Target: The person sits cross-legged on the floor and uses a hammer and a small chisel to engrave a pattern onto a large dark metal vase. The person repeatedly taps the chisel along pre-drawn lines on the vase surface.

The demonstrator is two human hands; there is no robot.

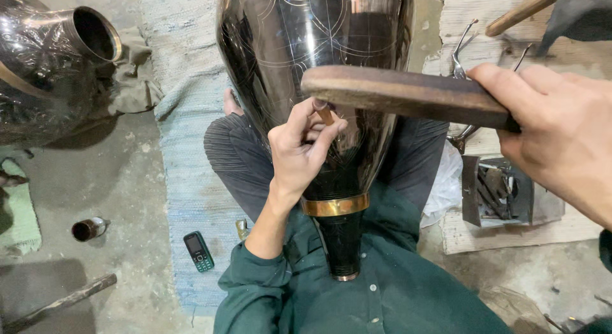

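Left hand [299, 149] pinches small chisel [325, 114] against black engraved metal vase [306, 47]; right hand [561, 130] grips flat wooden mallet [401, 95]. Keep chisel tip on scribed line, strike lightly.

Metalcraft workshop, floor-level workstation.
Bare concrete floor [127, 181], woven mat [185, 149], engraved black metal vases [306, 53], scattered hand tools [497, 193], wooden mallet [401, 95].

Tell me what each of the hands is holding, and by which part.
Left hand: a small chisel, pinched at its upper end. Right hand: a wooden mallet, gripped at one end.
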